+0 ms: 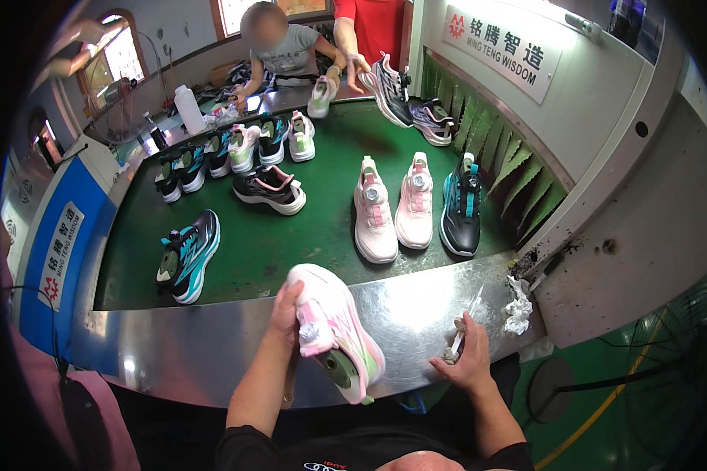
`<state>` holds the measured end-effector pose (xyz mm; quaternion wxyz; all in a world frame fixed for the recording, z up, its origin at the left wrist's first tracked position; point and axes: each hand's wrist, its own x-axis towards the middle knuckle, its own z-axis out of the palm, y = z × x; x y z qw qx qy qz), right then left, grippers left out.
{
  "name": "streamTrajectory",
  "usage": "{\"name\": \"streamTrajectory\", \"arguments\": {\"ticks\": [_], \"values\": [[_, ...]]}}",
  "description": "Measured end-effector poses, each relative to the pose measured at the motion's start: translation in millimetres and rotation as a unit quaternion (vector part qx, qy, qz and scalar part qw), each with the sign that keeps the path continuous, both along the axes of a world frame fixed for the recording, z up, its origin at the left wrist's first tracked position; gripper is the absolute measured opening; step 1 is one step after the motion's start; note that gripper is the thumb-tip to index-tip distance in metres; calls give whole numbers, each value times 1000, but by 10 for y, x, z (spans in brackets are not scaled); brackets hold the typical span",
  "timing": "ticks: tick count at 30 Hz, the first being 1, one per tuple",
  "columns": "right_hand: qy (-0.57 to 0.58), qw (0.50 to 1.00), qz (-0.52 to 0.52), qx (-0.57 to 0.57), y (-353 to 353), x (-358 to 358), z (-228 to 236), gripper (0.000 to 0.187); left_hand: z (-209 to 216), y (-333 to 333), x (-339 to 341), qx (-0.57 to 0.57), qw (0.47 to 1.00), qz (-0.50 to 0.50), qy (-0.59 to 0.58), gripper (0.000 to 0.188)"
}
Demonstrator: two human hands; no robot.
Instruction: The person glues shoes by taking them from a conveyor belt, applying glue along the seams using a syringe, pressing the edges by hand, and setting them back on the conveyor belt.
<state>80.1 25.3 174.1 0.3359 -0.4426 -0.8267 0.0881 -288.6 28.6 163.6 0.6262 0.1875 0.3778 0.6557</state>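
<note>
My left hand [286,315] grips a pink and white sneaker [331,314] at its side, holding it tilted above the metal ledge [212,345]. A dial sits on its upper, and a green lining shows inside its opening. Over the ledge to the right, my right hand [474,359] has its thumb and fingers closed around a thin, pale stick-like tool [453,342] with brownish lumps on it; its exact kind is unclear. Beyond the ledge stand two pink sneakers [375,216] and a black and turquoise sneaker [461,212], upright on the green belt [322,243].
A crumpled white tissue [518,304] lies at the ledge's right end. Several sneakers [243,149] line the belt's far left; a black and turquoise one [190,255] stands nearer. Across the belt, a seated person [291,55] and another in red [373,31] handle sneakers. Green flaps [518,177] hang at right.
</note>
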Motion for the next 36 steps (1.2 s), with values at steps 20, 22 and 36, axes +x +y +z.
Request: {"name": "streamTrajectory", "arguments": {"ticks": [20, 22, 36], "values": [[-25, 999, -25, -15, 38, -35, 13, 97, 127, 426, -1881, 17, 976, 204, 80, 38], [-4, 1000, -20, -15, 43, -77, -3, 97, 149, 375, -1784, 22, 976, 195, 95, 42], [-41, 998, -33, -19, 27, -88, -57, 100, -194, 577, -1882, -4, 989, 147, 17, 53]]}}
